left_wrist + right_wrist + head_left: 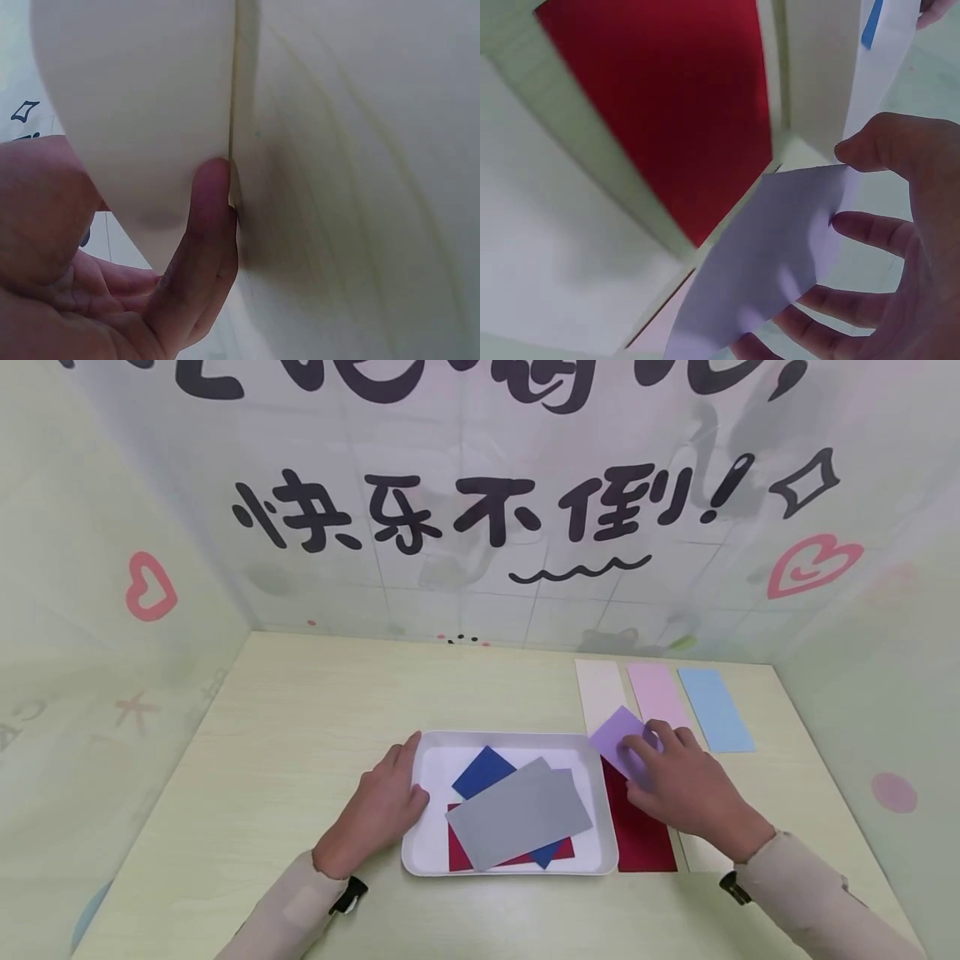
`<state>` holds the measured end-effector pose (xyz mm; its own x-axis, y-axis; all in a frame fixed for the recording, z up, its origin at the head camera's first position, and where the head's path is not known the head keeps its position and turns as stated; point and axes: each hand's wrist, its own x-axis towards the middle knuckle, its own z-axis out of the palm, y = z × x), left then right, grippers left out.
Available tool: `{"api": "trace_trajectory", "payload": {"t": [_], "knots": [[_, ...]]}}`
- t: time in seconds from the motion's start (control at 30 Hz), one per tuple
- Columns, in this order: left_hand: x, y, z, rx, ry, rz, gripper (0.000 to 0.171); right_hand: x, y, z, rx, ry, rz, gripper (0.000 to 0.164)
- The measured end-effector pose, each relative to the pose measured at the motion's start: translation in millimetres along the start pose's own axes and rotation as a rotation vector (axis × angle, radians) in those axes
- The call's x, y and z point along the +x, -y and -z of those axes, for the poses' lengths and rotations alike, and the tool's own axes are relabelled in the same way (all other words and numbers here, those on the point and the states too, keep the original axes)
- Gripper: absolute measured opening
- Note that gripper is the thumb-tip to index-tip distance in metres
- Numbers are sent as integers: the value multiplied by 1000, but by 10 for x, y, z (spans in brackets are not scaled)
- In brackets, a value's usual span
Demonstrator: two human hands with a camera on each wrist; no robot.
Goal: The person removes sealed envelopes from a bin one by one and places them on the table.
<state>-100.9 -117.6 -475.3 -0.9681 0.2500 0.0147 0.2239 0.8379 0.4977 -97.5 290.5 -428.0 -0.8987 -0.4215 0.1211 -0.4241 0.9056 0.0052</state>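
Observation:
My left hand (381, 806) holds the left side of a white tray (431, 768). In the left wrist view its fingers are curled at the tray's outer wall, low by the table. In the tray a grey rectangular card (525, 818) lies over a blue card (482, 772) and a red card (456, 850). My right hand (686, 781) pinches a purple card (611, 731) beyond the tray's right edge. That card is slanted above a dark red card (645, 839) on the table, with the thumb and fingertips along its edges in the right wrist view.
At the back right, a cream card (600, 689), a pink card (656, 689) and a light blue card (716, 710) lie in a row. A whitish card (703, 856) is partly under my right forearm. Printed sheets form a back wall (420, 602) and sides around the table (315, 693).

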Motion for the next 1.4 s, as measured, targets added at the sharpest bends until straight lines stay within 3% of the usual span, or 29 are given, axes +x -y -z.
{"api": "trace_trajectory", "payload": {"t": [0.23,0.7,1.4], "knots": [[5,8,-3,-5,-9,-12,72,-135,-216,-16,52,90,-137,46],[7,11,0,-10,-12,-12,72,-391,-525,-50,123,127,-247,53],[-5,19,-12,-14,-9,-15,71,-882,-1003,-172,126,219,-385,61]]}}
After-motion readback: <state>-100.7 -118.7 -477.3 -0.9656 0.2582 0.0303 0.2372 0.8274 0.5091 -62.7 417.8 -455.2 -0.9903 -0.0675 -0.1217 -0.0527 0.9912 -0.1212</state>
